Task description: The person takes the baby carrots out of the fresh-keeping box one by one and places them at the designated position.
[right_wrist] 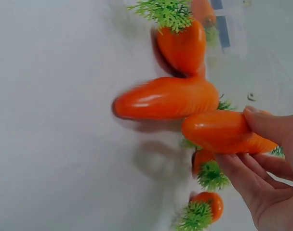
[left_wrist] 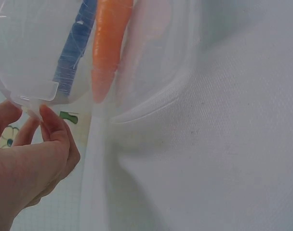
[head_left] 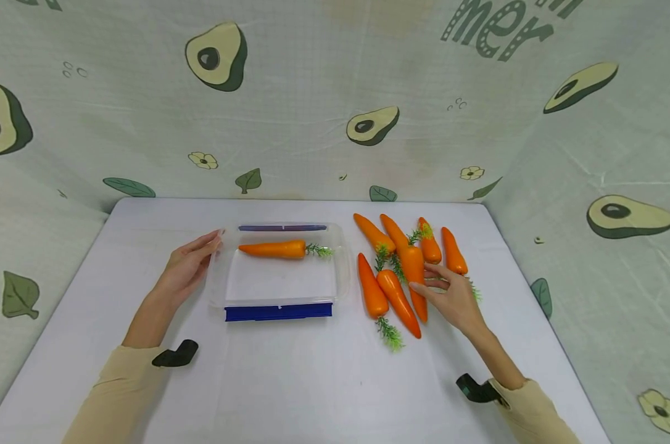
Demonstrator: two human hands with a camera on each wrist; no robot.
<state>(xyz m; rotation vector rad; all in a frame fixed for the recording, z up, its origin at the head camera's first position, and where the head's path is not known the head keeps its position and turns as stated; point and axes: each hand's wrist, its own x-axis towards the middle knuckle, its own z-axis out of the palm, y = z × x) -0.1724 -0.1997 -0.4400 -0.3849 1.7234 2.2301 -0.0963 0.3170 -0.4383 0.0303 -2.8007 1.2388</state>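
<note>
A clear plastic container (head_left: 279,290) with blue side latches (head_left: 278,312) stands on the table. One toy carrot (head_left: 272,249) with a green leafy top lies inside it, along its far side. My left hand (head_left: 187,268) is at the container's left end; in the left wrist view its thumb and fingers pinch a clear tab (left_wrist: 33,109) on the rim. To the right, my right hand (head_left: 453,296) grips another carrot (right_wrist: 221,131) between thumb and fingers. In the right wrist view this carrot is raised over the others, its shadow on the table below.
Several more carrots lie close around the right hand, among them one at the left (head_left: 371,287), one at the near side (head_left: 399,302) and one at the right (head_left: 453,250). An avocado-print cloth (head_left: 307,92) hangs behind the white table (head_left: 313,382).
</note>
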